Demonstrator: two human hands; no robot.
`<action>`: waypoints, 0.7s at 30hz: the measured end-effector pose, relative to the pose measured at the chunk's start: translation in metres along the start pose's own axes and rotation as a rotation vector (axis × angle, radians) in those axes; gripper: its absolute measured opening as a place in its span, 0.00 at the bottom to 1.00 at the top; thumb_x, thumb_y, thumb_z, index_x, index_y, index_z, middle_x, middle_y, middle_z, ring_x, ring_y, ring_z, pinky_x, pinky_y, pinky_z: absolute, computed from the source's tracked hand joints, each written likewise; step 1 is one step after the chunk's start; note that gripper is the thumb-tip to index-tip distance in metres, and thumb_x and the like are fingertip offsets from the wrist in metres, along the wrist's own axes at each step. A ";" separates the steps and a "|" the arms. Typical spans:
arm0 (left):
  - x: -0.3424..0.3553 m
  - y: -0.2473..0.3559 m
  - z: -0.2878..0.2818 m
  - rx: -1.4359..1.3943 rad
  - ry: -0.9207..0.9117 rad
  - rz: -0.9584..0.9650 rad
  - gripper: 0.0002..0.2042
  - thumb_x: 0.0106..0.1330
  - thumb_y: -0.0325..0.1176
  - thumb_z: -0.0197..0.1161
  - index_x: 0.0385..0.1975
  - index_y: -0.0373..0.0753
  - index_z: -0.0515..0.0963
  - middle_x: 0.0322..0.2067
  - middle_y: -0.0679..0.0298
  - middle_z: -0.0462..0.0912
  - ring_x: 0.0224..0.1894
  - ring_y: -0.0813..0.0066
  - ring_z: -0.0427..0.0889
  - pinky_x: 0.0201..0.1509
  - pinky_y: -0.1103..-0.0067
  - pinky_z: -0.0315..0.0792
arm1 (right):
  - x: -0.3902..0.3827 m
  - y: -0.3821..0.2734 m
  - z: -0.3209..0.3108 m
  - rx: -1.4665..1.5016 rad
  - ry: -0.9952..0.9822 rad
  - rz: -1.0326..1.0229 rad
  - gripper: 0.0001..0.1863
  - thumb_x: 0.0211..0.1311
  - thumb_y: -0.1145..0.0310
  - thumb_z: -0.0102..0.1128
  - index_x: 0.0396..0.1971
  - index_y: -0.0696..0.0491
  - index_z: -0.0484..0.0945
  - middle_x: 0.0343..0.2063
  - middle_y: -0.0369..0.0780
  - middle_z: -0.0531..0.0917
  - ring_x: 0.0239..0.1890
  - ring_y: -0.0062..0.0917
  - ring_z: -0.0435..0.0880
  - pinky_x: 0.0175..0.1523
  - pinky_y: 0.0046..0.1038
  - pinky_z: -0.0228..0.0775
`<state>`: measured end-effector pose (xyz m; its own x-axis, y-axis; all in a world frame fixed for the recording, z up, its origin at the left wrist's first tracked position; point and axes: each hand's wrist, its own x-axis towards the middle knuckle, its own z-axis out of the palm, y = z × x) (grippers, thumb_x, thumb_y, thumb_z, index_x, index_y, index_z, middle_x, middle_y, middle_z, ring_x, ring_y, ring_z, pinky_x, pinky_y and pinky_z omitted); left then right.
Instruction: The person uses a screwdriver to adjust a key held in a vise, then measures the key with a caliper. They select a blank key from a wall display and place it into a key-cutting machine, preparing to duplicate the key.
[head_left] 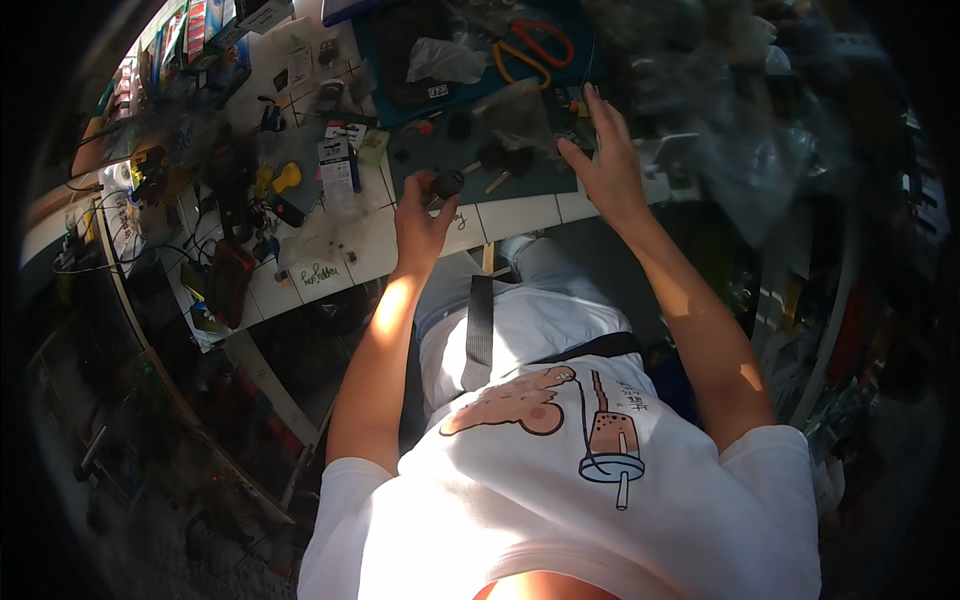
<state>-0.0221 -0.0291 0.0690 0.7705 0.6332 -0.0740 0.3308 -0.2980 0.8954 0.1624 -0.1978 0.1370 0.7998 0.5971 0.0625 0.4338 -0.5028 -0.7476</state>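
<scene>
Near the front edge of the bench, my left hand (420, 222) pinches a black-headed car key (449, 183) between thumb and fingers. A second key with a metal blade (497, 182) lies just to the right on the dark green work mat (545, 187); its dark head is partly lost in shadow. My right hand (612, 165) is open, fingers stretched out, over the mat's right side. Beside its thumb lies a crumpled clear plastic bag (515, 115). Small bits rest near its fingertips, too small to name.
At the back are a tool with red and orange looped handles (545, 55) and another clear bag (445, 62). Packages (338, 175), a yellow-handled tool (287, 178) and a brown case (229, 283) crowd the left. Clear plastic bags (740, 150) spread along the right.
</scene>
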 end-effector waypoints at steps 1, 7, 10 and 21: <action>0.005 0.007 0.006 -0.031 0.001 -0.027 0.20 0.48 0.26 0.68 0.41 0.35 0.71 0.33 0.54 0.77 0.37 0.55 0.76 0.39 0.69 0.71 | 0.000 0.009 0.008 0.041 -0.020 0.018 0.34 0.56 0.68 0.60 0.63 0.54 0.59 0.52 0.47 0.70 0.54 0.39 0.71 0.55 0.32 0.64; 0.038 -0.003 0.052 0.308 -0.153 0.029 0.25 0.48 0.29 0.69 0.48 0.38 0.69 0.39 0.54 0.75 0.40 0.51 0.77 0.40 0.67 0.72 | -0.016 0.029 0.055 -0.037 -0.323 0.203 0.23 0.53 0.71 0.63 0.50 0.54 0.71 0.48 0.45 0.71 0.50 0.39 0.72 0.49 0.36 0.68; 0.054 0.004 0.057 0.464 -0.189 0.020 0.26 0.48 0.33 0.69 0.49 0.41 0.70 0.43 0.54 0.73 0.42 0.49 0.76 0.39 0.63 0.72 | -0.023 0.023 0.081 -0.209 -0.239 0.187 0.23 0.49 0.70 0.66 0.48 0.52 0.72 0.46 0.43 0.70 0.48 0.38 0.73 0.46 0.37 0.70; 0.092 0.025 0.035 -0.059 -0.454 -0.019 0.14 0.63 0.31 0.58 0.45 0.30 0.70 0.35 0.53 0.79 0.34 0.62 0.78 0.36 0.65 0.72 | -0.057 0.012 0.052 0.262 0.223 0.637 0.15 0.44 0.72 0.67 0.31 0.56 0.72 0.30 0.43 0.77 0.37 0.38 0.78 0.42 0.35 0.69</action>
<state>0.0764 -0.0032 0.0688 0.9296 0.2572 -0.2638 0.3258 -0.2395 0.9146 0.1008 -0.2052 0.0908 0.9419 0.0821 -0.3257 -0.2363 -0.5274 -0.8161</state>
